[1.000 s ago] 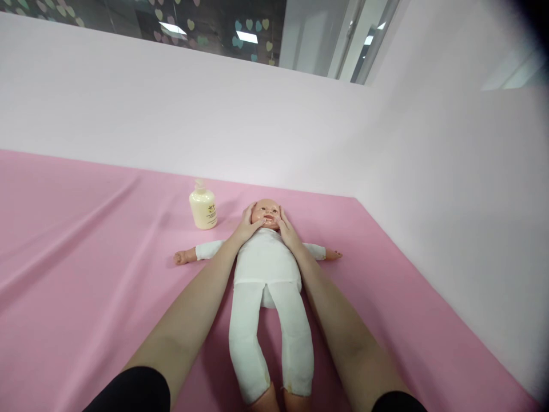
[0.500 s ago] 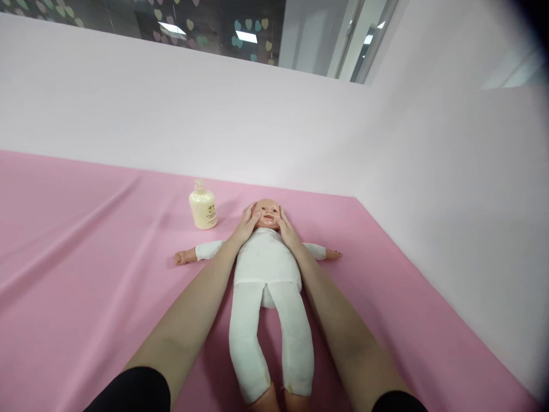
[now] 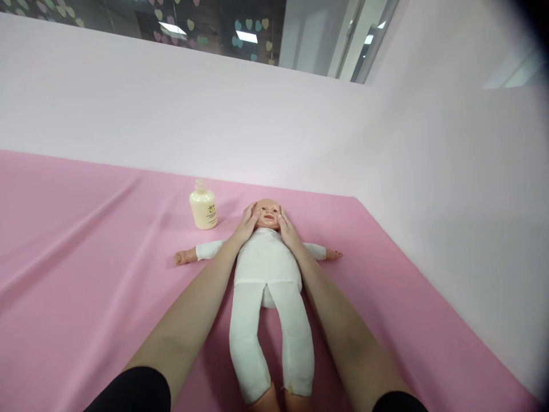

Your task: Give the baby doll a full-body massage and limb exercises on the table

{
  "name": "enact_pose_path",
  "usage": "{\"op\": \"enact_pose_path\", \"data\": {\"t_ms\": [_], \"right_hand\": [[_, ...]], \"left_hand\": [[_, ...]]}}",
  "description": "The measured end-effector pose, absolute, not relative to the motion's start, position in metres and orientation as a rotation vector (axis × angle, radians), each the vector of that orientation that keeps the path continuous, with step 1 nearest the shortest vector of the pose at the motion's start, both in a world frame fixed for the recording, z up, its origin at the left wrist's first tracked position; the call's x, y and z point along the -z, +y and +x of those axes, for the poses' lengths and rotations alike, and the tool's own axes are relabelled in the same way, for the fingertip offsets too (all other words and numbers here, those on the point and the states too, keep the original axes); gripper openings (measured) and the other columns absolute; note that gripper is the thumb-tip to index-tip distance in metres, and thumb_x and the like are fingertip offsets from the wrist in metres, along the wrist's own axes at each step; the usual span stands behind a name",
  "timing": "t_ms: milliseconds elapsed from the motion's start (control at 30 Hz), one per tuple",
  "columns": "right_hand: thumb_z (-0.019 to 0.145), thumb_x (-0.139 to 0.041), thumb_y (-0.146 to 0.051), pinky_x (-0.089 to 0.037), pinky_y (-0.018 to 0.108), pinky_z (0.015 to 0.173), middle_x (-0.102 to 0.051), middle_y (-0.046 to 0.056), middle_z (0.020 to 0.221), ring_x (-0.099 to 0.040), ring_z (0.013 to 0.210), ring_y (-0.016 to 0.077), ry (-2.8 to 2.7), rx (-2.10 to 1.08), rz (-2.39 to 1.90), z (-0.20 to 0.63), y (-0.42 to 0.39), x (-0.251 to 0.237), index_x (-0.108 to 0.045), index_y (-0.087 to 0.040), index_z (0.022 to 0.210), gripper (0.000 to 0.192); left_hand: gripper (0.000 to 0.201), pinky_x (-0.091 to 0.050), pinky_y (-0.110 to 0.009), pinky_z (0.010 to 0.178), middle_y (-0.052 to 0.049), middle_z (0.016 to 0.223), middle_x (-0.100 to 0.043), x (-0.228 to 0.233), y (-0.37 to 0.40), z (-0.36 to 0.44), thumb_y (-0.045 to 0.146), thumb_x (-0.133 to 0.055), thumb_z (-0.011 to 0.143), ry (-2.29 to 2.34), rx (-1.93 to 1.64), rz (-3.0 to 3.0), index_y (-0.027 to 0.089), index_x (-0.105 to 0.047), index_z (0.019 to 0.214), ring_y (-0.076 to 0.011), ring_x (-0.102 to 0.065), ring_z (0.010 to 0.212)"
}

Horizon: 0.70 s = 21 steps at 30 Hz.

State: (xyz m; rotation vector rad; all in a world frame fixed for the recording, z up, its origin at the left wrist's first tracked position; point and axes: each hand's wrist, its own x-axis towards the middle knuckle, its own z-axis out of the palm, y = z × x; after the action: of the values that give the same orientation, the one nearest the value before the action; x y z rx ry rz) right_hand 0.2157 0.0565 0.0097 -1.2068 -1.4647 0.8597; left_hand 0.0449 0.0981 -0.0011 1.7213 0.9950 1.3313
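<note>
in the head view, the doll (image 3: 267,257) lies on its back, face up, on the pink sheet (image 3: 103,240), its head (image 3: 268,206) toward the white wall (image 3: 180,109) and its legs running down to the bottom edge. the left hand (image 3: 246,225) rests along one side of the head, fingers long and loosely curved up the side, thumb on the cheek. the right hand (image 3: 289,230) mirrors it on the other side, thumb lying near the corner of the mouth. neither hand is clenched; the two cup the head between them, each touching it without wrapping round it. how hard they press, i cannot tell. the doll's arms stretch out sideways, passing beneath the person's forearms. a cream pump bottle (image 3: 203,210) stands upright near the left hand, not touching it.
</note>
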Motion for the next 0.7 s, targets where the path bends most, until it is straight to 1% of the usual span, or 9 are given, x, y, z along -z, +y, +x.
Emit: {"op": "enact_pose_path", "data": {"t_ms": [67, 167, 300, 400, 467, 567, 633, 700], "right_hand": [[0.086, -0.03, -0.067, -0.015, 0.034, 0.118, -0.025, -0.002, 0.153, -0.023, 0.142, 0.0139, -1.444, -0.865, -1.188, 0.216, 0.06, -0.006, -0.021, -0.023, 0.147, 0.077], [0.085, -0.027, -0.069, -0.019, 0.036, 0.118, -0.033, -0.005, 0.15, -0.029, 0.14, 0.0149, -1.404, -0.882, -1.193, 0.216, 0.064, -0.002, -0.022, -0.027, 0.147, 0.075], [0.084, -0.028, -0.071, -0.022, 0.037, 0.117, -0.042, -0.008, 0.144, -0.034, 0.137, 0.0155, -1.397, -0.9, -1.202, 0.217, 0.066, 0.0, -0.024, -0.033, 0.145, 0.072], [0.084, -0.029, -0.071, -0.022, 0.039, 0.117, -0.04, -0.006, 0.146, -0.033, 0.138, 0.0155, -1.397, -0.898, -1.198, 0.217, 0.065, -0.002, -0.023, -0.031, 0.146, 0.074], [0.084, -0.031, -0.07, -0.019, 0.037, 0.117, -0.033, -0.004, 0.15, -0.029, 0.14, 0.0151, -1.415, -0.883, -1.186, 0.218, 0.063, -0.003, -0.024, -0.028, 0.146, 0.076], [0.083, -0.038, -0.069, -0.016, 0.034, 0.118, -0.027, -0.004, 0.152, -0.023, 0.142, 0.015, -1.441, -0.875, -1.195, 0.217, 0.06, -0.007, -0.025, -0.026, 0.146, 0.077], [0.08, -0.046, -0.067, -0.016, 0.035, 0.118, -0.026, -0.004, 0.153, -0.023, 0.142, 0.0164, -1.45, -0.882, -1.215, 0.217, 0.057, -0.009, -0.022, -0.027, 0.147, 0.081], [0.076, -0.055, -0.063, -0.018, 0.035, 0.118, -0.026, -0.002, 0.153, -0.024, 0.142, 0.0184, -1.461, -0.901, -1.216, 0.215, 0.054, -0.011, -0.016, -0.026, 0.148, 0.09]], "left_hand": [[0.053, -0.019, -0.039, 0.116, -0.011, 0.142, -0.038, 0.004, 0.103, 0.046, 0.05, -0.034, 0.091, 0.999, -1.375, 1.685, 0.02, -0.038, 0.134, -0.0218, -0.03, 0.136], [0.054, -0.022, -0.037, 0.116, -0.011, 0.141, -0.037, 0.01, 0.11, 0.049, 0.051, -0.03, 0.091, 0.996, -1.409, 1.642, 0.018, -0.039, 0.133, -0.021, -0.032, 0.135], [0.052, -0.024, -0.038, 0.115, -0.012, 0.141, -0.038, 0.015, 0.118, 0.05, 0.048, -0.032, 0.091, 0.994, -1.396, 1.6, 0.017, -0.04, 0.132, -0.0211, -0.033, 0.134], [0.052, -0.023, -0.041, 0.115, -0.011, 0.141, -0.038, 0.015, 0.117, 0.049, 0.048, -0.038, 0.089, 0.994, -1.391, 1.633, 0.019, -0.039, 0.133, -0.0227, -0.031, 0.135], [0.06, -0.022, -0.041, 0.115, -0.011, 0.142, -0.036, 0.014, 0.113, 0.047, 0.05, -0.049, 0.084, 0.975, -1.362, 1.694, 0.02, -0.037, 0.135, -0.024, -0.03, 0.136], [0.081, -0.026, -0.042, 0.113, -0.013, 0.143, -0.032, 0.013, 0.107, 0.044, 0.049, -0.066, 0.071, 0.932, -1.328, 1.738, 0.021, -0.03, 0.138, -0.0264, -0.032, 0.135], [0.092, -0.029, -0.043, 0.111, -0.013, 0.143, -0.031, 0.012, 0.104, 0.043, 0.048, -0.073, 0.064, 0.916, -1.307, 1.738, 0.022, -0.027, 0.14, -0.0284, -0.033, 0.134], [0.099, -0.029, -0.044, 0.111, -0.014, 0.143, -0.03, 0.011, 0.103, 0.043, 0.047, -0.077, 0.059, 0.916, -1.294, 1.734, 0.022, -0.026, 0.14, -0.0298, -0.032, 0.134]]}}
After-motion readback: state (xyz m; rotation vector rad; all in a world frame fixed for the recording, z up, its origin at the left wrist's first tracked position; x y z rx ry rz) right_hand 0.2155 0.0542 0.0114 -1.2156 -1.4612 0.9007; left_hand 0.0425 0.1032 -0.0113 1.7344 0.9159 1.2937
